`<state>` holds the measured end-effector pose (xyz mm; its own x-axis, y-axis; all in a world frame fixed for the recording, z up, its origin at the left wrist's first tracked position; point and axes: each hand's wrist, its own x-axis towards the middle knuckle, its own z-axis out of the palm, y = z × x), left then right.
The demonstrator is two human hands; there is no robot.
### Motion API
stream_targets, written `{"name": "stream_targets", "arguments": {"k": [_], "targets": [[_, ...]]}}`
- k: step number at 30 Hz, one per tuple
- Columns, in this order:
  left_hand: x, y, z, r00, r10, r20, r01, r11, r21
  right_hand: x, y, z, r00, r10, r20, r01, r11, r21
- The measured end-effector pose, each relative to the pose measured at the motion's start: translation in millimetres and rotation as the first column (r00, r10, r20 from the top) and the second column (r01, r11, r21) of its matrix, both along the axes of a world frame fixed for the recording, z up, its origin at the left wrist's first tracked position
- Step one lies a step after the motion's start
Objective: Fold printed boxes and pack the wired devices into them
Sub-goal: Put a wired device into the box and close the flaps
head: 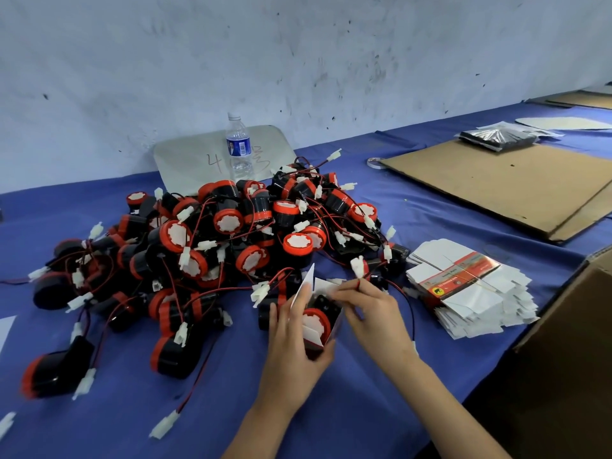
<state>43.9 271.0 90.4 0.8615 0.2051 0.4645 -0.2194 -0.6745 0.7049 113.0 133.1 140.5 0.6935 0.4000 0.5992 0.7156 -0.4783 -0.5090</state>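
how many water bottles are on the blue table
1. The clear plastic water bottle stands upright at the back, behind the pile of red and black wired devices, in front of a grey tray. The pile could hide others.

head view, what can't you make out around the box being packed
Head view throughout:
- Box outer print: covered by the left hand gripping it.
- Device inside: lower body hidden by box walls.
- Wire pinched by right hand: its device end hidden behind that hand.
- Flat box stack lettering: too small.
- Carton: cut by right edge.
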Motion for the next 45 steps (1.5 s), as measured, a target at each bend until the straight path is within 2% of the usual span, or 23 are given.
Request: {"name": "stream_targets", "arguments": {"k": [3,6,8,10,12,15,18,20,22,23,24,25,27,32,34,36,39,42,45], "targets": [[0,0,0,0.999,0.015,0.041,-0.015,1.0,0.006,-4,2,5,0.994,0.03,0.104,-0.009,0.981,-0.196],[0,-3,-2,0.995,0.073,0.072,-0.076,0.996,0.042,-4,10,8,0.997,0.082,-0.002,-0.076,0.907,-0.413],[-1,-4,0,0.995,0.071,0.064,-0.074,0.996,0.041,0,10,9,0.993,0.082,-0.082,-0.111,0.884,-0.455],[-2,-4,3,0.999,0.043,-0.015,-0.042,0.999,0.027,2,13,13,0.99,0.097,-0.107,-0.136,0.876,-0.463],[-3,-3,4,0.998,0.022,-0.067,-0.021,0.999,0.024,3,17,14,0.984,0.127,-0.122,-0.174,0.815,-0.554],[-4,-4,7,0.999,0.022,-0.048,-0.021,1.0,0.02,8,24,17,0.979,0.126,-0.16,-0.202,0.702,-0.683],[-3,-5,8,0.999,0.028,-0.017,-0.028,0.999,0.024,12,29,17,0.98,0.139,-0.145,-0.201,0.684,-0.701],[-3,-6,7,0.999,0.028,0.02,-0.029,1.0,0.012,8,27,11,0.973,0.173,-0.151,-0.228,0.797,-0.559],[-3,-5,5,0.998,0.037,0.049,-0.038,0.999,0.015,0,19,4,0.982,0.173,-0.071,-0.185,0.956,-0.227],[-4,-5,5,0.998,0.044,0.048,-0.045,0.999,0.02,-5,12,0,0.993,0.121,0.008,-0.121,0.992,-0.026],[-4,-5,4,0.998,0.05,0.04,-0.051,0.998,0.023,-9,6,-4,0.998,0.055,0.036,-0.06,0.986,0.157],[-4,-4,4,0.998,0.057,0.029,-0.058,0.998,0.029,-13,1,-8,1.0,0.025,-0.012,-0.021,0.954,0.3],[-3,-4,3,0.997,0.073,0.004,-0.073,0.996,0.052,-19,-3,-10,0.981,0.069,-0.183,0.021,0.894,0.447],[-4,-4,3,0.998,0.061,-0.023,-0.059,0.996,0.061,-4,3,2,0.906,0.057,-0.419,0.164,0.866,0.472],[-4,-4,4,0.998,0.058,-0.02,-0.057,0.997,0.053,12,6,13,0.828,0.051,-0.558,0.23,0.877,0.422],[-4,-4,4,0.998,0.056,-0.003,-0.056,0.997,0.054,26,11,23,0.769,0.102,-0.631,0.198,0.901,0.387],[-5,-3,3,0.999,0.041,-0.012,-0.041,0.998,0.038,32,15,30,0.847,0.143,-0.512,0.096,0.906,0.412],[-4,-3,2,0.999,0.048,-0.007,-0.047,0.998,0.047,26,12,26,0.919,0.17,-0.356,0.03,0.87,0.491],[-3,-4,2,0.999,0.045,0.002,-0.045,0.998,0.052,14,8,8,0.949,0.165,-0.268,0.005,0.843,0.537]]}}
